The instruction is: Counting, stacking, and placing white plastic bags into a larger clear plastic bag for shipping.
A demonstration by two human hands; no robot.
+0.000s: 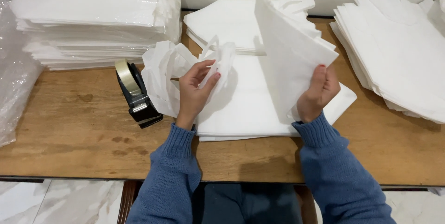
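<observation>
A white fabric bag (252,99) lies flat on the wooden table (69,136) in front of me. My left hand (195,92) pinches the bag's looped handles (218,57) at its left end. My right hand (319,92) grips the bag's right side, which is lifted and folded up into a raised flap (287,48). Both forearms wear blue knitted sleeves.
A black tape dispenser (136,96) stands left of the bag. A tall stack of white bags in clear plastic (92,15) sits at the back left, a smaller pile (222,22) behind the bag, and another stack (398,52) at the right. The table's front edge is near me.
</observation>
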